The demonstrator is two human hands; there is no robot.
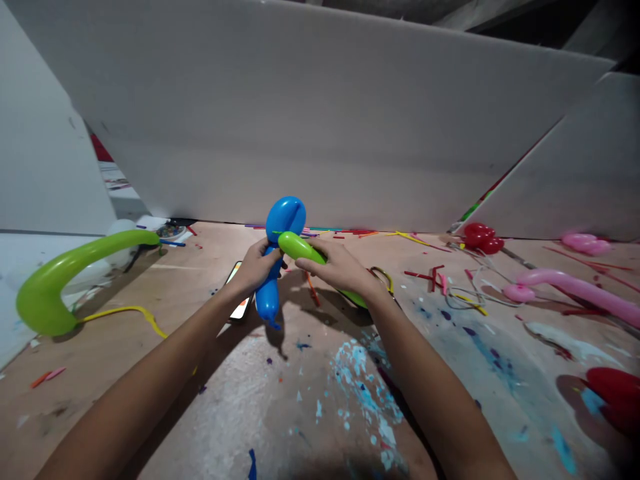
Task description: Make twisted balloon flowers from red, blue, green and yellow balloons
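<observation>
My left hand (256, 268) is closed around the narrow middle of a twisted blue balloon (269, 297), which has a rounded upper section and a knotted lower end. In my right hand (337, 265) is a long green balloon (296, 245). Its rounded tip lies against the blue balloon just below the upper section, and its other end shows below my right wrist. Fingers partly hide the place where the two balloons meet. Under my left hand a phone (240, 308) with a lit screen lies on the table. Scissors with yellow-and-black handles (387, 277) lie beside my right wrist.
White panels (325, 133) close off the table's back and sides. A curved green balloon (45, 303) and a limp yellow balloon (125, 311) lie left. To the right are red balloons (481, 239), a long pink balloon (575, 283), a white cable (467, 297) and several scraps.
</observation>
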